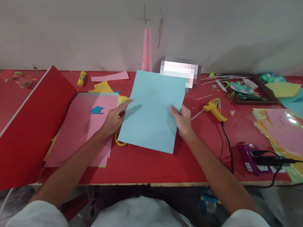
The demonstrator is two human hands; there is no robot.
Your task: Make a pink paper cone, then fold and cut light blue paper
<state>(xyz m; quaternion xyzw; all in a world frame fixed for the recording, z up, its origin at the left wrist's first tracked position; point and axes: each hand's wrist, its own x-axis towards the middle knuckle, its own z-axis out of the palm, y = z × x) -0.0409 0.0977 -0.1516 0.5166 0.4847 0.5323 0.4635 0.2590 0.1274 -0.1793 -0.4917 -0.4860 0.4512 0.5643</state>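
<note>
A light blue sheet of paper (153,110) is held over the red table (144,168), its near edge low and its far edge raised. My left hand (115,118) pinches its left edge, thumb on top. At the sheet's right edge, my right hand (183,120) grips it with the thumb on the paper. Under the sheet's lower left corner a yellow ring, perhaps a scissors handle (119,141), pokes out.
A stack of pink and yellow sheets (83,127) with a small blue scrap (97,110) lies left. A red board (25,131) lies further left. A yellow glue gun (215,108), a purple power strip (251,157), a glue stick (81,78) and coloured papers (287,130) lie around.
</note>
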